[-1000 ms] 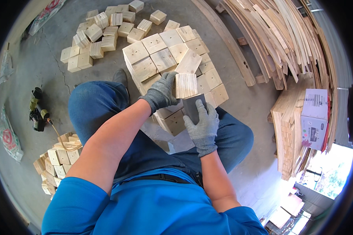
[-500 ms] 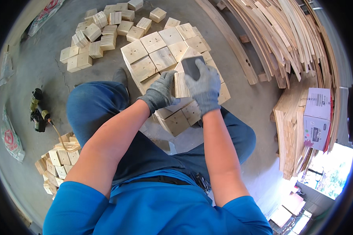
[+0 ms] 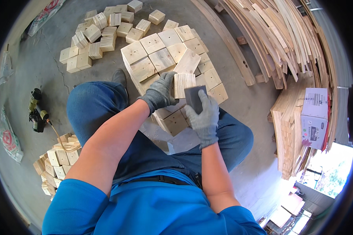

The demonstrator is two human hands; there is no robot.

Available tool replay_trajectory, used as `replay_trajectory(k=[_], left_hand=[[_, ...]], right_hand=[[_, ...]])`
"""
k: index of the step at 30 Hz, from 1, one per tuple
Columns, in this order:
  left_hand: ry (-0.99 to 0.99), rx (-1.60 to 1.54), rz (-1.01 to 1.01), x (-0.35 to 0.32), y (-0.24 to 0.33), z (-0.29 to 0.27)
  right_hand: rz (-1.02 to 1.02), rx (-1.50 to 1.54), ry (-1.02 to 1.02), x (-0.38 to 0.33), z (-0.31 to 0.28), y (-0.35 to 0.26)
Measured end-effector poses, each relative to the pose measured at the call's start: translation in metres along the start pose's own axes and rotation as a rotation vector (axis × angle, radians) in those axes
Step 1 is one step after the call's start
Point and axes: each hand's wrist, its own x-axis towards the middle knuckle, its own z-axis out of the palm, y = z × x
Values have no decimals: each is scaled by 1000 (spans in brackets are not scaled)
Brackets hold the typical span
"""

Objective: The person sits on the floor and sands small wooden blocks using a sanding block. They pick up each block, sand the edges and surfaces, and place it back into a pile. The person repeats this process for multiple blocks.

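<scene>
Stroke seemingly done, the right hand (image 3: 204, 118) has pulled its gripped pad (image 3: 193, 98) back (left hand (image 3: 160, 92) clasping the wooden block (image 3: 184, 86)).

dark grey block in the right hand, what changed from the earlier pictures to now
The right hand moved the dark grey block forward, then back toward the body. Nothing was taken hold of or let go. The left hand stays on the wooden block, and the stacked blocks look unchanged.
</scene>
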Motion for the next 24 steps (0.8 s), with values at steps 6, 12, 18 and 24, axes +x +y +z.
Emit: replay_trajectory(k=[6,12,18,24], left_hand=[[31,-18,13,0,-1,1],[64,-33,60,-4,-10,3],[40,-46,49,-1,-3,1],[-3,-6,-6,0,0,-4]], right_hand=[[-52,43,33,-4,1,8],[35,220,6,91,25,17],[374,735,-223,149,31,34],[606,1224,-307,71,32,54]])
